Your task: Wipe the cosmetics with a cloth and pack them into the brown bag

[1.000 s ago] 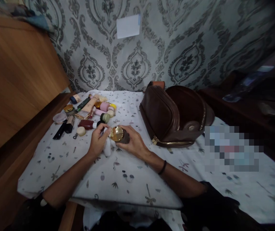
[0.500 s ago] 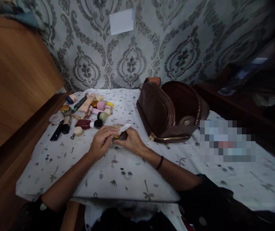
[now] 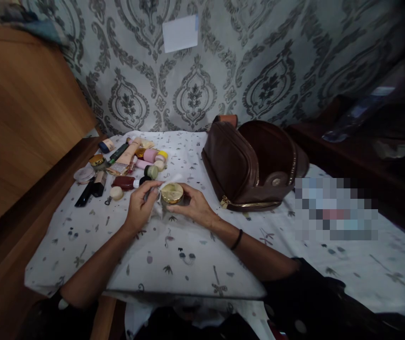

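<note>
Between my hands, above the patterned white cloth, is a small jar with a shiny gold lid (image 3: 172,192). My right hand (image 3: 195,206) is closed around the jar's right side, thumb in front. My left hand (image 3: 141,202) pinches a thin white wipe (image 3: 160,204), which hangs at the jar's left side. Just beyond my left hand lie a dark red bottle (image 3: 123,182) with a white-and-black end and a small round cream-coloured item (image 3: 116,193).
Several cosmetics, including a beige tube (image 3: 130,153) and a compact (image 3: 83,175), lie at the left. A brown leather bag (image 3: 228,163) stands gaping at the right, near a blurred-out patch. A wooden panel (image 3: 21,108) rises at the left.
My left hand has moved left off the top of the jar, carrying the wipe to the side. The gold lid now shows fully. My right hand keeps its hold.
</note>
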Available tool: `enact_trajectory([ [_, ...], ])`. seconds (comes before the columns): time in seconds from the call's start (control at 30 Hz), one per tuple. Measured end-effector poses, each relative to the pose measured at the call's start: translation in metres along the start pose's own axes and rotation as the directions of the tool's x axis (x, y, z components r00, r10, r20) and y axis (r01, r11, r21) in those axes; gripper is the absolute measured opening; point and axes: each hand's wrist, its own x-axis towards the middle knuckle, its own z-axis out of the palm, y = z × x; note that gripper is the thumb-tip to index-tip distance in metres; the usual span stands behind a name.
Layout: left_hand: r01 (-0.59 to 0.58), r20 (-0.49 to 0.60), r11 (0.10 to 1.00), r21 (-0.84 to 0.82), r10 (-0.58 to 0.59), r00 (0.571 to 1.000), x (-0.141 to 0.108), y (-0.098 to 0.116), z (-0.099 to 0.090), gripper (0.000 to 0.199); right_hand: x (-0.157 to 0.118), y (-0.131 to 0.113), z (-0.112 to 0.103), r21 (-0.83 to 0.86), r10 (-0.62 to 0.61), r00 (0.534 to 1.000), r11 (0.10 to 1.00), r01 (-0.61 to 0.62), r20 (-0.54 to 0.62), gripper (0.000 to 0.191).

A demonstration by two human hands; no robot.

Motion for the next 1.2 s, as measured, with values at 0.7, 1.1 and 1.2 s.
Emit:
enact_trajectory([
  [0.7, -0.044, 0.068, 0.976, 0.212, 0.031, 0.997, -0.002, -0.005, -0.007, 0.018, 0.006, 0.005, -0.001, 0.256, 0.138, 0.990, 0.959, -0.123, -0.042, 0.054],
  [1.1, -0.544, 0.233, 0.730, 0.413, 0.493, 0.838, -0.018, 0.019, 0.007, 0.021, -0.004, 0.015, -0.004, -0.570, -0.312, 0.949, 0.774, 0.277, 0.038, 0.043],
  [1.2, -0.423, 0.141, 0.784, 0.454, 0.406, 0.903, -0.016, 0.023, 0.005, 0.019, -0.008, 0.015, -0.001, -0.600, -0.391, 0.905, 0.687, 0.410, 0.169, 0.035],
])
